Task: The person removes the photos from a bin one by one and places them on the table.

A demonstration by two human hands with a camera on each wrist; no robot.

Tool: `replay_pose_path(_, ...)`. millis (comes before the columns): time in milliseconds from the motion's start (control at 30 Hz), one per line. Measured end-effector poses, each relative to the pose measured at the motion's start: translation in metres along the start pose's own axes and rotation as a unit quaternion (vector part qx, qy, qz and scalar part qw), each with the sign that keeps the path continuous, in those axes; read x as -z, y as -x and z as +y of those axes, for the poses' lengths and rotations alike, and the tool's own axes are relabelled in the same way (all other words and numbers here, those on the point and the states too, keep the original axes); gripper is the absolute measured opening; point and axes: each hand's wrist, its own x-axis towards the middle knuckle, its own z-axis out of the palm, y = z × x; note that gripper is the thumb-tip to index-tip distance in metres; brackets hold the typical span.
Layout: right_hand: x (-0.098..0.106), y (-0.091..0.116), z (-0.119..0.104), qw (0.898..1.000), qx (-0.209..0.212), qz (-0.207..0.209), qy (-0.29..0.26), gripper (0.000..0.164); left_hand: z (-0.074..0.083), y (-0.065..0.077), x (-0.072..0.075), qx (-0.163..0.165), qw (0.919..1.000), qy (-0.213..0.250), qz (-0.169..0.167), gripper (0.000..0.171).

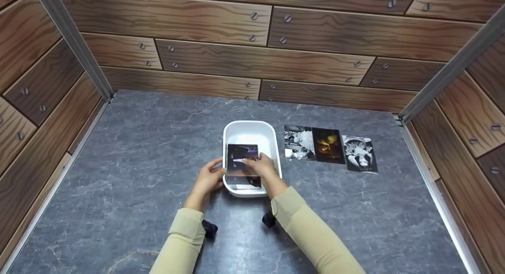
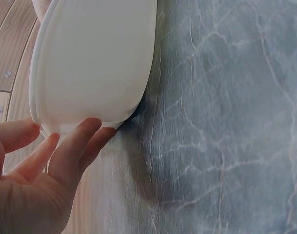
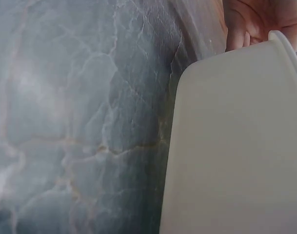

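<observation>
A white plastic tub [image 1: 248,126] stands on the grey marbled surface, with glossy picture cards [image 1: 236,151] lying in its near part. Outside its left wall is my left hand [image 1: 207,177], thumb at the rim. In the left wrist view, the extended fingers [image 2: 72,146] of that hand touch the tub's outer side. My right hand [image 1: 263,167] reaches inside over the right rim and pinches a dark picture card at its right side, thumb on its face. The tub's wall [image 3: 236,141] hides this hand in the right wrist view.
Right of the tub lie a black-and-white picture card [image 1: 300,142], a dark card with a golden figure [image 1: 328,146] and another black-and-white card [image 1: 360,153]. Wood-patterned walls [image 1: 213,23] with grey metal corner posts [image 1: 75,45] enclose the surface on three sides.
</observation>
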Motion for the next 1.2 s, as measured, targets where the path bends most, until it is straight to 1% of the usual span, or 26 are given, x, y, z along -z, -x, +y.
replay_pose_path(100,-0.002,-0.001,-0.002,1.0,-0.001,0.018,0.021,0.059,0.0,0.0,-0.001,0.0,1.0,-0.004,-0.001,0.045)
replay_pose_path(167,-0.004,-0.001,-0.001,1.0,-0.006,0.027,0.015,0.049,0.0,0.0,-0.001,0.002,1.0,-0.007,0.0,0.045)
replay_pose_path(200,-0.005,-0.002,-0.001,1.0,-0.009,0.028,0.008,0.046,-0.001,0.0,-0.002,0.003,1.0,-0.009,0.001,0.044)
replay_pose_path(300,-0.006,-0.008,0.004,1.0,-0.01,0.025,-0.013,0.044,-0.001,0.0,-0.002,0.005,0.9999,-0.013,0.005,0.044)
replay_pose_path(333,-0.005,-0.009,0.006,1.0,-0.003,0.025,-0.015,0.046,-0.001,0.0,-0.002,0.006,0.9999,-0.012,0.005,0.044)
replay_pose_path(367,-0.007,-0.017,0.013,0.999,0.009,0.028,-0.023,0.046,-0.001,0.0,-0.003,0.007,0.9999,-0.012,0.006,0.044)
replay_pose_path(400,-0.007,-0.021,0.017,0.999,0.013,0.024,-0.026,0.048,-0.001,0.0,-0.003,0.006,0.9999,-0.011,0.006,0.044)
replay_pose_path(500,-0.011,-0.035,0.03,0.999,0.012,0.024,-0.022,0.062,-0.001,0.0,-0.003,0.006,0.9999,-0.009,0.005,0.044)
replay_pose_path(533,-0.009,-0.031,0.028,0.999,0.016,0.027,-0.016,0.066,-0.001,0.0,-0.003,0.007,0.9999,-0.007,0.005,0.044)
replay_pose_path(567,-0.011,-0.034,0.031,0.999,0.01,0.031,-0.018,0.069,-0.001,0.0,-0.003,0.006,0.9999,-0.006,0.005,0.044)
replay_pose_path(600,-0.01,-0.031,0.028,0.999,0.0,0.031,-0.019,0.072,-0.001,0.0,-0.002,0.007,1.0,-0.004,0.006,0.044)
replay_pose_path(633,-0.011,-0.03,0.027,0.999,0.001,0.041,-0.028,0.072,-0.001,0.0,-0.002,0.006,1.0,-0.003,0.006,0.044)
replay_pose_path(667,-0.013,-0.032,0.03,0.997,0.021,0.056,-0.059,0.07,-0.001,0.0,-0.002,0.005,1.0,-0.001,0.006,0.044)
replay_pose_path(700,-0.013,-0.029,0.028,0.994,0.025,0.066,-0.078,0.066,-0.001,0.0,-0.002,0.004,1.0,0.001,0.006,0.044)
replay_pose_path(733,-0.012,-0.024,0.023,0.991,0.033,0.076,-0.102,0.062,-0.002,0.0,-0.001,0.003,1.0,0.003,0.005,0.044)
replay_pose_path(767,-0.014,-0.026,0.024,0.987,0.037,0.083,-0.131,0.059,-0.002,0.0,-0.001,0.002,1.0,0.004,0.005,0.043)
replay_pose_path(800,-0.014,-0.022,0.02,0.983,0.045,0.089,-0.153,0.057,-0.002,0.0,-0.001,0.0,1.0,0.004,0.004,0.044)
replay_pose_path(867,-0.012,-0.013,0.013,0.976,0.054,0.092,-0.188,0.052,-0.002,-0.001,-0.001,-0.003,1.0,0.007,0.001,0.044)
replay_pose_path(900,-0.009,-0.007,0.005,0.978,0.037,0.089,-0.183,0.051,-0.002,-0.001,0.0,-0.004,1.0,0.007,0.0,0.044)
replay_pose_path(933,-0.009,-0.005,0.004,0.976,0.043,0.086,-0.193,0.048,-0.002,-0.001,0.0,-0.004,1.0,0.008,0.0,0.044)
replay_pose_path(1000,-0.008,-0.003,0.002,0.975,0.041,0.088,-0.199,0.046,-0.002,-0.001,0.0,-0.004,1.0,0.007,-0.002,0.044)
replay_pose_path(1067,-0.008,-0.006,0.006,0.972,0.049,0.082,-0.215,0.042,-0.001,-0.001,0.0,-0.002,1.0,0.004,-0.003,0.044)
replay_pose_path(1167,-0.018,-0.042,0.037,0.964,0.08,0.091,-0.237,0.034,-0.001,0.0,0.001,-0.002,1.0,0.001,-0.002,0.044)
replay_pose_path(1200,-0.021,-0.055,0.049,0.963,0.089,0.087,-0.238,0.031,-0.001,0.0,0.001,-0.003,1.0,0.0,-0.002,0.044)
